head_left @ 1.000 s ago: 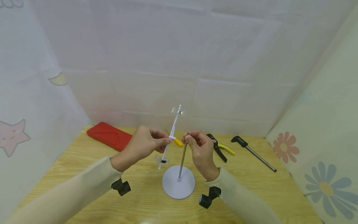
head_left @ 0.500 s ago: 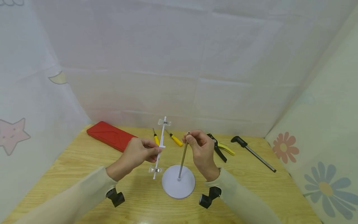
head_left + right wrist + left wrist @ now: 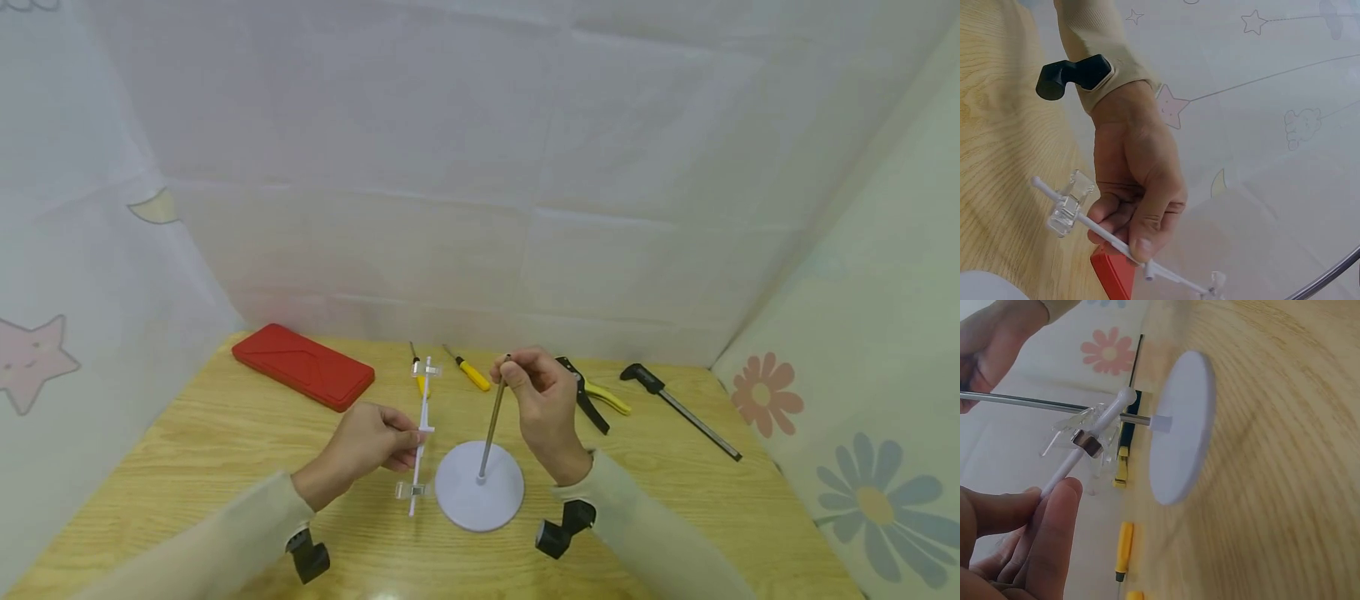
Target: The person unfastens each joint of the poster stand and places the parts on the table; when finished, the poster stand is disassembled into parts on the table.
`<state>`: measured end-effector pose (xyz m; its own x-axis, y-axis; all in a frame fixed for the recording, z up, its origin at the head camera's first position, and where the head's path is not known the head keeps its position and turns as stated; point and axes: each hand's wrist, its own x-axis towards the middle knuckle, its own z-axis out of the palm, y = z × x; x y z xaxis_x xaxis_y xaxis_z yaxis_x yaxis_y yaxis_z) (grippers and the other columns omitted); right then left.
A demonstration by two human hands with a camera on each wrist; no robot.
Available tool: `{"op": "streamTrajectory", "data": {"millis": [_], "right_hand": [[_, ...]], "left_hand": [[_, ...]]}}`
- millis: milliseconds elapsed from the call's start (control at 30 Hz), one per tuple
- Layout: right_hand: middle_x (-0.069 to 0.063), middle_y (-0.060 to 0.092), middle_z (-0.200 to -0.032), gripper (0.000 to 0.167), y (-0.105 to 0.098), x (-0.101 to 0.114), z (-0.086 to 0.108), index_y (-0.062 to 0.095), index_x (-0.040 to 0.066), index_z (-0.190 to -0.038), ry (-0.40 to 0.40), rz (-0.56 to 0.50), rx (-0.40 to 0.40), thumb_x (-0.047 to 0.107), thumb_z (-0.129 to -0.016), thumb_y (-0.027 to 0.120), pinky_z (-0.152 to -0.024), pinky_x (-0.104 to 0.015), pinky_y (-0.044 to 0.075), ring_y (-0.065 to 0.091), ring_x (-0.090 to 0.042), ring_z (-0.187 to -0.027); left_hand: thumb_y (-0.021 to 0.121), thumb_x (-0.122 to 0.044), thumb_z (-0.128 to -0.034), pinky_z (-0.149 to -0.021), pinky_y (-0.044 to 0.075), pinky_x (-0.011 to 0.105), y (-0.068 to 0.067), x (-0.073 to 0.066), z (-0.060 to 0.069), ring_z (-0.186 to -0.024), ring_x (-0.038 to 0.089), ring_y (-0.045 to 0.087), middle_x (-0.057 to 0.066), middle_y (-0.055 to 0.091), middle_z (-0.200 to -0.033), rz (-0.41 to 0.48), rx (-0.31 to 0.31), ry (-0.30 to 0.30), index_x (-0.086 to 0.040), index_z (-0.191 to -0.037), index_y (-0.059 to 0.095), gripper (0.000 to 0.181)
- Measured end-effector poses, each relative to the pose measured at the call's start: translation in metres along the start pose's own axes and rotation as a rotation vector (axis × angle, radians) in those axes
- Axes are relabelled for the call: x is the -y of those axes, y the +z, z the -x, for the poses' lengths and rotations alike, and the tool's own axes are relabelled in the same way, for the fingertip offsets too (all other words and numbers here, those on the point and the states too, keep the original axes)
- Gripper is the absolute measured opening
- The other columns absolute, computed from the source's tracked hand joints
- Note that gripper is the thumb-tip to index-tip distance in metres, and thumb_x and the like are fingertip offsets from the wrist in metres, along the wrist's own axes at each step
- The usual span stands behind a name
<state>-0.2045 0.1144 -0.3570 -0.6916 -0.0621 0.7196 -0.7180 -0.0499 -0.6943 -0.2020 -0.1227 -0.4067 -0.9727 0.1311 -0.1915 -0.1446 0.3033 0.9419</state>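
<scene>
Between thumb and fingers my left hand (image 3: 372, 446) pinches a thin white rod (image 3: 422, 408) near its middle. A clear plastic clip (image 3: 1088, 442) with a metal spring sits near each end of that rod. My right hand (image 3: 545, 408) pinches the top of a metal pole (image 3: 492, 429). The pole rises, slightly tilted, from a round white base (image 3: 480, 508) on the table. The white rod is held just left of the base, apart from the pole in the head view.
A red case (image 3: 303, 367) lies at the back left. Two yellow-handled screwdrivers (image 3: 474, 376) lie behind the hands. Pliers with black and yellow handles (image 3: 592, 400) and a black caliper (image 3: 686, 412) are on the right. Fabric walls surround the wooden table (image 3: 225, 467).
My left hand has moved left, then down toward the table, carrying the white rod away from the pole's top. The right hand keeps its hold on the pole.
</scene>
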Motion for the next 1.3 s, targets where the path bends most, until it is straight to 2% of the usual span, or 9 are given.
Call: {"op": "streamTrajectory", "data": {"millis": [167,367,633,767,1033,1300], "right_hand": [[0.007,0.070,-0.093,0.023,0.000,0.001,0.001,0.060,-0.013,-0.095,0.016,-0.009,0.005,0.010,-0.101,0.061,-0.081,-0.023,0.060,0.069,-0.003,-0.084],[0.005,0.070,-0.093,0.020,0.000,0.000,0.000,0.060,-0.014,-0.095,-0.007,-0.019,0.014,0.006,-0.100,0.060,-0.081,-0.022,0.060,0.069,-0.006,-0.083],[0.006,0.070,-0.092,0.020,-0.002,0.002,0.001,0.059,-0.014,-0.094,0.020,-0.026,0.011,0.005,-0.100,0.060,-0.081,-0.021,0.059,0.068,-0.010,-0.081],[0.003,0.070,-0.092,0.020,0.000,0.002,0.003,0.059,-0.014,-0.094,0.018,-0.026,0.012,0.005,-0.100,0.061,-0.081,-0.021,0.060,0.068,-0.008,-0.082],[0.008,0.069,-0.092,0.028,0.003,0.003,0.003,0.059,-0.014,-0.094,0.018,-0.022,0.019,0.013,-0.101,0.061,-0.081,-0.021,0.059,0.068,-0.004,-0.084],[0.008,0.070,-0.094,0.021,0.004,0.004,0.002,0.060,-0.014,-0.094,0.002,-0.032,0.018,0.006,-0.100,0.061,-0.080,-0.021,0.060,0.068,-0.005,-0.083]], "left_hand": [[0.076,-0.006,-0.0872,-0.061,0.063,0.036,0.002,0.013,0.001,-0.060,0.016,0.071,0.010,0.075,-0.075,-0.029,0.012,-0.030,0.005,-0.094,0.073,0.013],[0.076,-0.003,-0.0863,-0.058,0.062,0.035,0.006,0.025,0.001,-0.057,0.016,0.070,0.010,0.075,-0.074,-0.055,0.013,-0.072,0.004,-0.091,0.074,0.009],[0.073,-0.006,-0.0869,-0.056,0.060,0.030,0.009,0.044,-0.001,-0.055,0.012,0.068,0.009,0.071,-0.067,0.001,0.069,-0.164,0.005,-0.093,0.074,0.013],[0.074,-0.006,-0.0863,-0.054,0.060,0.030,0.010,0.054,-0.001,-0.053,0.011,0.067,0.008,0.070,-0.065,0.003,0.085,-0.184,0.004,-0.091,0.074,0.011],[0.073,-0.007,-0.0870,-0.054,0.060,0.030,0.013,0.060,0.003,-0.053,0.011,0.068,0.008,0.070,-0.066,-0.009,0.081,-0.216,0.002,-0.088,0.074,0.009],[0.074,-0.007,-0.0862,-0.053,0.060,0.029,0.013,0.063,0.002,-0.053,0.011,0.068,0.007,0.070,-0.065,-0.011,0.070,-0.218,0.002,-0.086,0.074,0.009]]}}
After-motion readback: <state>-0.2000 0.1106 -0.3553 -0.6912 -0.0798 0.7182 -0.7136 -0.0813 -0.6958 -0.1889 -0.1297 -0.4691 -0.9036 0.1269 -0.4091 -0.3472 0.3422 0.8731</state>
